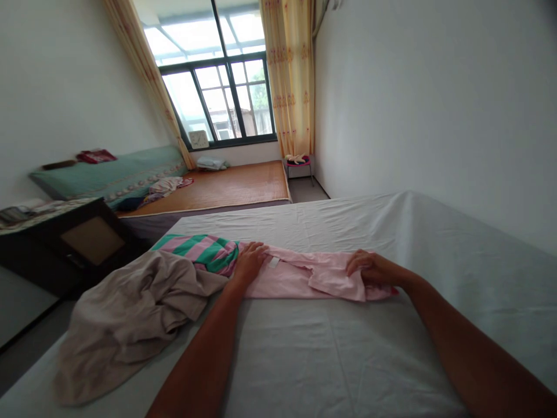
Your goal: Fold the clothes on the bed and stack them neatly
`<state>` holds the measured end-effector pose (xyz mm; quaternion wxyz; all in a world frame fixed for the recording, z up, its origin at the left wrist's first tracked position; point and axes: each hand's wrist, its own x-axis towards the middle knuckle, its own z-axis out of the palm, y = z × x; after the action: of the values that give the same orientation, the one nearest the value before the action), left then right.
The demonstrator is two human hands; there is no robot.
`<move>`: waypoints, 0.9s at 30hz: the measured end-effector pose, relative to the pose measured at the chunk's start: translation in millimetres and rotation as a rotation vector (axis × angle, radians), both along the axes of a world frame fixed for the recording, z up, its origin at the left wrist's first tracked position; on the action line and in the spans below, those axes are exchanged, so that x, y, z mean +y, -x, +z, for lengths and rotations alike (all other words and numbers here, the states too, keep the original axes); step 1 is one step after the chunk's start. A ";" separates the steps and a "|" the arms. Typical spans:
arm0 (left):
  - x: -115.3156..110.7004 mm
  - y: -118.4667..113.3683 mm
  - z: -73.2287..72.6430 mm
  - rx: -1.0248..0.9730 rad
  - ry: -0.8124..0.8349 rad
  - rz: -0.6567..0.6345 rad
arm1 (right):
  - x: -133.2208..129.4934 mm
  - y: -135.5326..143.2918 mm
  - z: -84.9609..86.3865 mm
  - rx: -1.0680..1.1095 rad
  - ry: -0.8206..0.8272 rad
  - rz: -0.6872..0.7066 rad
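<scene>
A pink shirt (282, 283) lies folded lengthwise on the pale sheet, with a small white label near its left part. My left hand (251, 259) rests on the shirt's left part, fingers stretched out over the cloth. At the other end, my right hand (366, 268) has its fingers curled round a folded-over layer of the pink fabric. Left of my left hand lies a green-and-pink striped garment (198, 248), touching the shirt. A crumpled grey-brown cloth (143, 313) partly overlaps the striped garment.
The pale sheet (296, 354) covers the bed before me. A dark cabinet (87, 238) stands at the left. Beyond is another bed with a brown mat (235, 186) and a green headboard (134, 168). A pink stool (300, 164) stands by the right wall, below curtains (291, 81).
</scene>
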<state>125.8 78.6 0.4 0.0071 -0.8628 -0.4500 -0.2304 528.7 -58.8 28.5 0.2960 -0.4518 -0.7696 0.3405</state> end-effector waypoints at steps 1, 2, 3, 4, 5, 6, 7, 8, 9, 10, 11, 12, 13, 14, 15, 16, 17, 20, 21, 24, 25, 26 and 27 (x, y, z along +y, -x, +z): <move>0.6 -1.9 0.4 0.000 0.003 -0.001 | -0.1 -1.2 -0.8 0.059 0.034 -0.055; 0.6 -3.5 1.0 -0.005 0.002 0.001 | 0.0 -3.0 -1.6 0.127 0.064 -0.111; 0.2 -4.8 1.7 -0.011 0.000 0.003 | 0.2 -5.0 -2.4 0.195 0.084 -0.161; -0.3 -5.8 2.4 -0.017 -0.001 0.004 | 0.7 -7.1 -3.4 0.254 0.091 -0.203; -0.7 -6.5 2.9 -0.021 -0.002 0.005 | 1.5 -8.7 -4.7 0.301 0.086 -0.239; -0.9 -7.1 3.4 -0.027 -0.003 0.010 | 2.6 -9.7 -6.5 0.337 0.076 -0.273; -0.9 -7.6 3.9 -0.032 -0.005 0.018 | 4.1 -10.1 -8.9 0.364 0.071 -0.305; -0.7 -8.1 4.6 -0.039 -0.010 0.034 | 5.9 -9.7 -11.7 0.383 0.076 -0.333; -0.5 -8.5 5.8 -0.051 -0.020 0.059 | 7.9 -9.0 -14.8 0.399 0.084 -0.358; -0.5 -8.9 8.0 -0.073 -0.035 0.089 | 10.0 -8.1 -17.9 0.412 0.087 -0.380; -0.9 -9.1 11.2 -0.104 -0.055 0.114 | 11.8 -7.5 -20.5 0.423 0.081 -0.399; -2.0 -8.7 15.8 -0.143 -0.078 0.125 | 13.3 -7.4 -22.2 0.430 0.066 -0.419; -3.9 -7.7 21.5 -0.188 -0.102 0.118 | 14.0 -8.2 -22.8 0.436 0.042 -0.439; -6.7 -5.7 28.0 -0.231 -0.124 0.091 | 13.9 -9.9 -22.2 0.441 0.014 -0.456; -10.4 -2.6 34.8 -0.265 -0.137 0.049 | 12.9 -12.4 -20.5 0.442 -0.007 -0.461; -14.7 1.5 41.2 -0.280 -0.130 -0.007 | 10.9 -15.5 -17.7 0.435 -0.015 -0.448; -19.3 6.6 46.6 -0.272 -0.092 -0.073 | 8.1 -18.8 -14.2 0.412 0.001 -0.410; -29.9 23.5 52.3 -0.149 0.181 -0.296 | -2.1 -27.0 -2.6 0.247 0.159 -0.176; -31.3 28.2 50.5 -0.107 0.273 -0.337 | -5.2 -28.4 1.1 0.178 0.205 -0.097; -29.6 33.4 39.5 -0.105 0.304 -0.246 | -10.8 -28.1 10.2 0.037 0.183 0.053; -28.2 31.6 35.8 -0.132 0.249 -0.189 | -11.7 -27.0 12.7 0.011 0.142 0.082; -27.4 27.9 32.8 -0.157 0.190 -0.151 | -12.4 -25.7 15.0 -0.011 0.102 0.105; -27.4 22.7 30.5 -0.169 0.145 -0.140 | -12.9 -24.1 17.0 -0.030 0.070 0.123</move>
<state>103.1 51.2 30.9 -0.1090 -0.8679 -0.4031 -0.2690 552.8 -71.7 45.5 0.2471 -0.4186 -0.7880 0.3779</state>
